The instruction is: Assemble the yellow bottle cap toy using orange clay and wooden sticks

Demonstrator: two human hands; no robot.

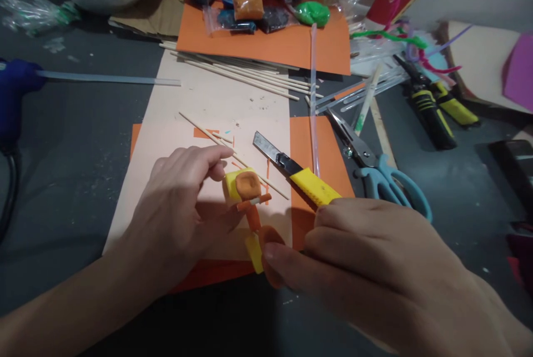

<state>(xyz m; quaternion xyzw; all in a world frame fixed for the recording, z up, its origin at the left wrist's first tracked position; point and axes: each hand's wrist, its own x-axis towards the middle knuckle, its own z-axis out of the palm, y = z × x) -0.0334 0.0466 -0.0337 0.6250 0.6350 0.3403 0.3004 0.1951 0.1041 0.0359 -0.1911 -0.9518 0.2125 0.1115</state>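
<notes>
A small clay model (249, 185) of yellow blocks, orange rounded discs and a thin orange crossbar is between my hands, above the pale paper. My left hand (175, 201) curls around its left side, fingertips at the upper yellow block and thumb by the crossbar. My right hand (375, 257) has a digit pressed on the lower orange disc (272, 257); its other fingers are folded. A yellow utility knife (314, 184) with its blade out points up-left. The knife's handle end disappears behind my right hand, so whether it is gripped is hidden. A thin wooden stick (254, 171) lies beyond the model.
Light blue scissors (385, 176) lie right of the orange paper (266, 49). Black-yellow pliers (433, 112) are farther right. A blue glue gun (16, 96) with a glue stick is at left. Several wooden sticks (250, 76) and bagged clay (247, 1) lie at the back.
</notes>
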